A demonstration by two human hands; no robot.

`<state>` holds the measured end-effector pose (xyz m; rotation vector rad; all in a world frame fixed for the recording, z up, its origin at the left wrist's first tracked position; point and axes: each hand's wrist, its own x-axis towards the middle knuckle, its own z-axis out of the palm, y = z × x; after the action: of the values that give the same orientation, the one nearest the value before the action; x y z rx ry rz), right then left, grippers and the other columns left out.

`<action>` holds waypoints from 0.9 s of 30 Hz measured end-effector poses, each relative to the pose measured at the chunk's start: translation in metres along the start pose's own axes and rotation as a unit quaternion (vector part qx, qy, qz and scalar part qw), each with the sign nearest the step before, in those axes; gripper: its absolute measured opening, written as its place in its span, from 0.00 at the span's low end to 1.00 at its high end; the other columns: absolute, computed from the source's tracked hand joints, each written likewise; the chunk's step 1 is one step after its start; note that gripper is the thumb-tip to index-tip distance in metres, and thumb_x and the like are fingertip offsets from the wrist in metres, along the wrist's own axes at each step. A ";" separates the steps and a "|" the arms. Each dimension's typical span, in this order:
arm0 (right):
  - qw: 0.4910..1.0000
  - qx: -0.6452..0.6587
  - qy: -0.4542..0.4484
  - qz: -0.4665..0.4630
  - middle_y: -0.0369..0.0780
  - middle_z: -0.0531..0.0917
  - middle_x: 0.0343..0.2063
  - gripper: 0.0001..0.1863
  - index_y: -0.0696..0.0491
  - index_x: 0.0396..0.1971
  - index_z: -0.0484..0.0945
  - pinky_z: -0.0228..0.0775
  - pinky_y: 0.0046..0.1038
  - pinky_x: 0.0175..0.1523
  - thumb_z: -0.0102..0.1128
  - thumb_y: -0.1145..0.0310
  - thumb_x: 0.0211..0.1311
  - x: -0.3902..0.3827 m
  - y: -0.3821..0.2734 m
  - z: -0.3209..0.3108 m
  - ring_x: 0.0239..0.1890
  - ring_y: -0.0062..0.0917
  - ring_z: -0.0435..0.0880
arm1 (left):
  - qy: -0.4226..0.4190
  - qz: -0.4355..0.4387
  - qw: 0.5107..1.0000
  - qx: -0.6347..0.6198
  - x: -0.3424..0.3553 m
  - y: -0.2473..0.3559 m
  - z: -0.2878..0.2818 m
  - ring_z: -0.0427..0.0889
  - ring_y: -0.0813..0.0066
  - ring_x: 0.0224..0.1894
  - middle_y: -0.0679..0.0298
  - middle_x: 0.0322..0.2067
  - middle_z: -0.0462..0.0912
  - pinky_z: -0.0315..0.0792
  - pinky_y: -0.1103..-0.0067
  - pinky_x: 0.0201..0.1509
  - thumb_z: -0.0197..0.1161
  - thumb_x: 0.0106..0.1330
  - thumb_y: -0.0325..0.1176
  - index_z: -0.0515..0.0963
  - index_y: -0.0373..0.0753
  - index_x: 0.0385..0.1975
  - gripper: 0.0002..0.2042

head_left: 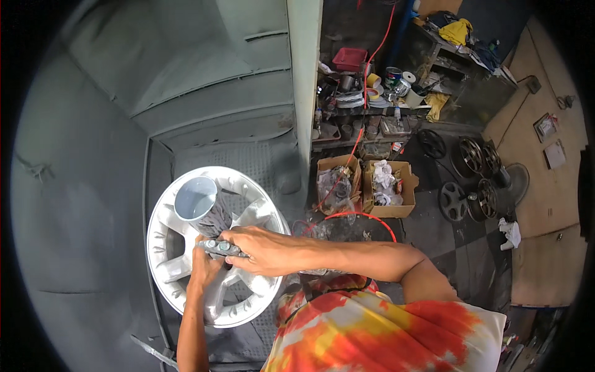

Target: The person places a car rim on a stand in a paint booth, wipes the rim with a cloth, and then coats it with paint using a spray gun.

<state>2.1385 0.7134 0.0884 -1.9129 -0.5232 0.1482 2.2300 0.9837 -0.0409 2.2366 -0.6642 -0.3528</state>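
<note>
A spray gun (224, 248) with dark, paint-stained metal and two knobs is held above the wheel. My right hand (263, 250) is closed around it from the right. On its near left side, my left hand (204, 265) also grips it, though some of these fingers are hidden. Fixed to the gun is a round cup (214, 218) with no lid, its inside coated pale grey and its outside smeared dark. Beneath both hands lies a silver alloy wheel (173, 268) with wide spokes; the cup, gun and hands cover its middle.
Grey booth walls (80, 217) rise at the left, ending at a pale post (305, 74). Beyond it are cluttered shelves (378, 111) and two filled cardboard boxes (396, 211). A red hose (378, 218) curves across the floor. Several dark wheels (471, 155) stand at the right.
</note>
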 end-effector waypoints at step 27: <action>0.999 -0.002 0.012 0.044 0.55 0.78 0.41 0.18 0.65 0.52 0.71 0.72 0.47 0.52 0.59 0.67 0.71 -0.042 0.003 0.010 0.47 0.54 0.80 | 0.091 -0.067 0.984 0.139 -0.098 0.094 -0.006 0.83 0.47 0.55 0.45 0.51 0.83 0.75 0.64 0.57 0.69 0.63 0.25 0.83 0.27 0.47 0.13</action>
<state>2.0982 0.7029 0.0760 -1.9410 -0.4240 0.1798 2.1187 0.9884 0.0376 2.5495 -0.4912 -0.1218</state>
